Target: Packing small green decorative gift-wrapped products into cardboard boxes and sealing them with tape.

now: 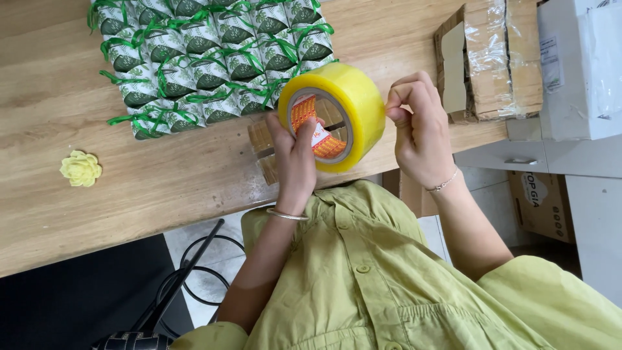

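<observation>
My left hand (295,162) holds a roll of yellowish clear packing tape (355,97) upright above the wooden table (129,207), its fingers hooked through the roll's core. Beside the roll's outer edge, my right hand (421,133) has thumb and forefinger pinched together at the tape's surface, where the free end seems to be. Behind the roll, partly hidden by my left hand, lies a small clear-wrapped stack of brown pieces (262,146).
Several small packets tied with green ribbon (214,58) stand in rows at the back of the table. A plastic-wrapped cardboard bundle (492,58) and a white box (576,65) lie to the right. A pale yellow flower (81,168) sits left. A cardboard box (541,204) and black cables (194,272) are on the floor.
</observation>
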